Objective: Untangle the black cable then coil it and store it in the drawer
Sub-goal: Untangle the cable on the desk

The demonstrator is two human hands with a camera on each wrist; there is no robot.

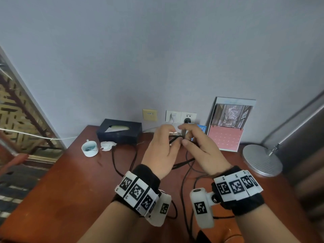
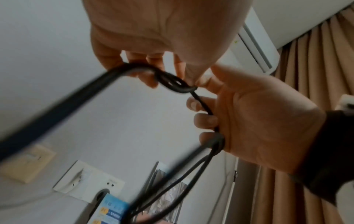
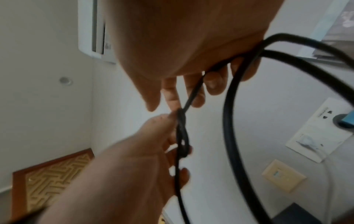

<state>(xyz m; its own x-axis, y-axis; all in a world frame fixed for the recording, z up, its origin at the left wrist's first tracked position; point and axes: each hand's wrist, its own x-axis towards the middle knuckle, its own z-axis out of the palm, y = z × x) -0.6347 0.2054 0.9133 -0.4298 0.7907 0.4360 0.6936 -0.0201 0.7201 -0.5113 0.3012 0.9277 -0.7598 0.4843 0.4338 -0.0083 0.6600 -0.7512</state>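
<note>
The black cable (image 1: 113, 158) lies in loose loops on the red-brown desk (image 1: 70, 190) and rises to both hands, which are held above the desk's back part. A tight knot (image 2: 175, 84) sits between the hands. My left hand (image 1: 171, 137) pinches the cable at the knot (image 3: 182, 136) with thumb and fingertips. My right hand (image 1: 185, 135) grips the strand just past the knot, its fingers (image 2: 205, 121) curled round it, and a larger loop (image 3: 228, 121) hangs from that hand. No drawer shows in any view.
A dark tissue box (image 1: 119, 131), a white cup (image 1: 89, 148) and a crumpled tissue (image 1: 107, 146) stand at the back left. A picture card (image 1: 228, 125) leans on the wall by the sockets (image 1: 188, 118). A round lamp base (image 1: 262, 160) sits at the right.
</note>
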